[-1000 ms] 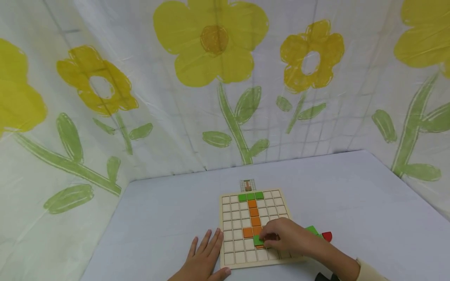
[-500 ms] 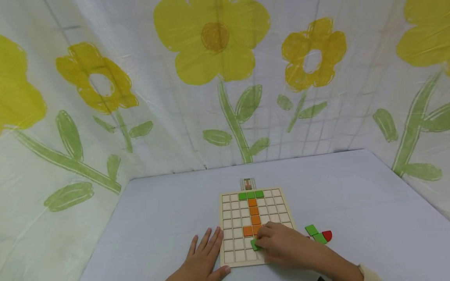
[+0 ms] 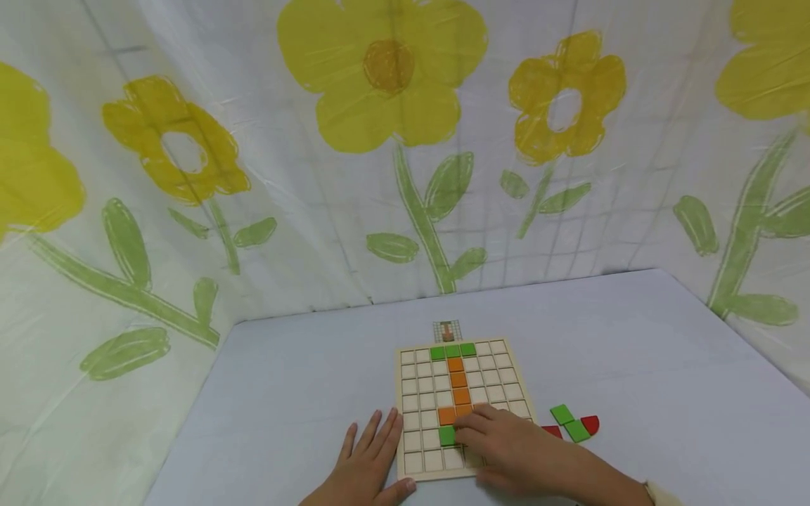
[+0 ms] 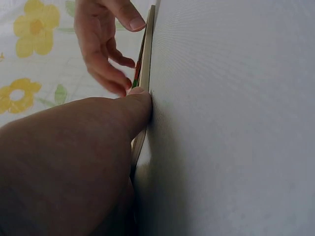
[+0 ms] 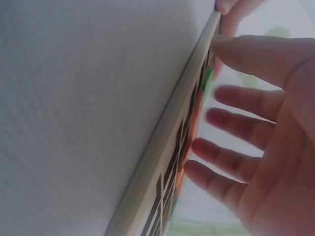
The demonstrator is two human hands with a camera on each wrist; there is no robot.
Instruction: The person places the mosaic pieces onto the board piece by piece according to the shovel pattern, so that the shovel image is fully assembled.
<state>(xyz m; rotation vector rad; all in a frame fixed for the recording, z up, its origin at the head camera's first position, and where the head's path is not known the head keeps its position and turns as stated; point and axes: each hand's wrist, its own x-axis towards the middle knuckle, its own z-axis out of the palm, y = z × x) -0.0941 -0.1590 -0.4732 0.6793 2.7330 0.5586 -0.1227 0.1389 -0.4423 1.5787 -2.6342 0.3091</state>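
Note:
On the table lies a wooden grid board (image 3: 414, 443) with square cells. A row of green tiles (image 3: 452, 351) fills part of its far row, and a column of orange tiles (image 3: 458, 380) runs down from it. Another green tile (image 3: 447, 436) lies in a cell at the lower left of the orange ones. My right hand (image 3: 515, 446) is over the lower board, fingertips at that tile's right side; the right wrist view shows its fingers spread and fairly straight. My left hand (image 3: 363, 464) rests beside the board, fingertips and thumb touching its edge.
Right of the board lie two loose green tiles (image 3: 577, 430), a red rounded piece (image 3: 590, 424) and another red piece (image 3: 553, 431), partly hidden by my right arm. A small pattern card (image 3: 447, 331) lies behind the board. A flowered curtain (image 3: 304, 211) hangs behind the table.
The green tile, pinched over the orange column a second ago, has shifted left into a cell. My right hand has loosened its fingers around it. My left hand has stayed put.

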